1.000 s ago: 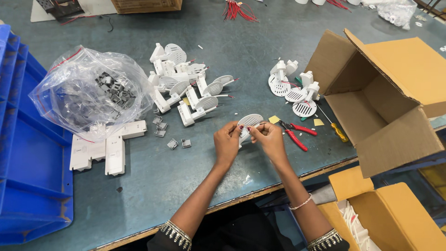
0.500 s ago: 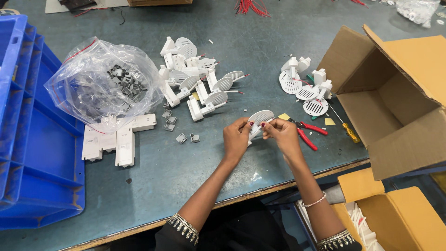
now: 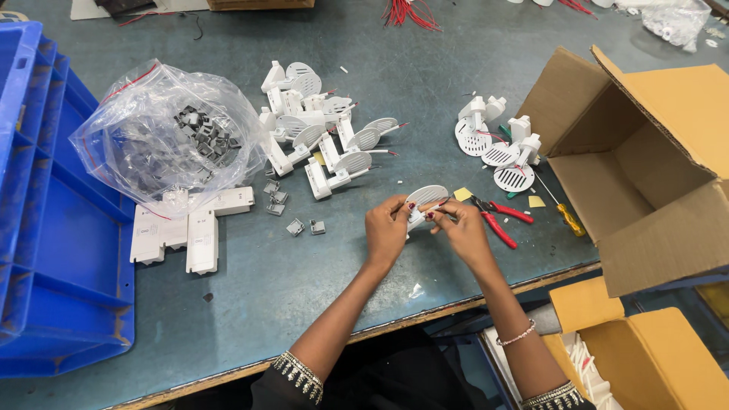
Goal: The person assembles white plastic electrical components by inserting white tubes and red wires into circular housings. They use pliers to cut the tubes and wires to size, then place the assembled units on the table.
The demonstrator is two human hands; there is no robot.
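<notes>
Head view: the left hand (image 3: 386, 230) and right hand (image 3: 463, 230) meet over the near middle of the grey-green table (image 3: 425, 76), both pinching 1 white slotted plastic part (image 3: 425, 199) held just above the surface. Each hand is clenched on that part; what the fingertips are fitting is too small to tell.

Judging by the piles, about 8 similar white parts (image 3: 323, 137) lie behind the hands, and 3 round grilled pieces (image 3: 497, 148) sit near the open cardboard box (image 3: 645, 167), which looks empty. A clear bag of small grey clips (image 3: 163, 137) remains well filled, with loose clips (image 3: 292, 216) beside it, so much appears left. Red-handled cutters (image 3: 497, 220) lie just right of the hands.
</notes>
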